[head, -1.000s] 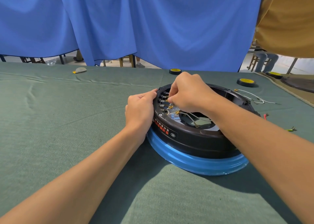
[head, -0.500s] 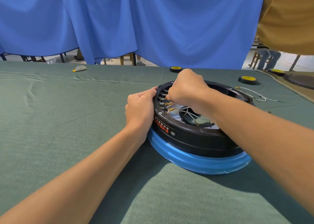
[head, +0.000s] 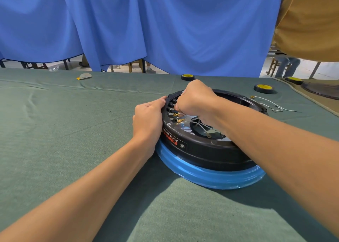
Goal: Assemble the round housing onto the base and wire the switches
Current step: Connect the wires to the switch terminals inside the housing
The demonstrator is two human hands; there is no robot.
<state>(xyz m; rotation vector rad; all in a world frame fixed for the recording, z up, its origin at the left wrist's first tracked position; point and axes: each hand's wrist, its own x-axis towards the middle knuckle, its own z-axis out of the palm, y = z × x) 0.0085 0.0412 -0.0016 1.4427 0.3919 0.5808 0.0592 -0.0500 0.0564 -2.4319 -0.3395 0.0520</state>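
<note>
A round black housing (head: 205,150) sits on a blue base (head: 211,175) on the green cloth, right of centre. My left hand (head: 147,117) grips the housing's left outer rim beside a row of black switches (head: 171,106). My right hand (head: 197,99) reaches inside the ring, fingers pinched on a wire terminal at the switches. Loose white wires with brass terminals (head: 180,120) lie inside the housing below my right hand. My fingertips hide the exact contact.
Yellow-and-black tape rolls (head: 264,88) (head: 187,77) lie behind the housing, and a spare white wire (head: 271,106) at its right. A small grey-yellow scrap (head: 84,76) lies far left. A blue curtain hangs behind the table (head: 55,131). A person in a tan shirt (head: 310,21) stands at top right.
My right hand has shifted slightly left and down toward the switch row with the wire. My left hand stays on the rim. The camera view has tilted a little.
</note>
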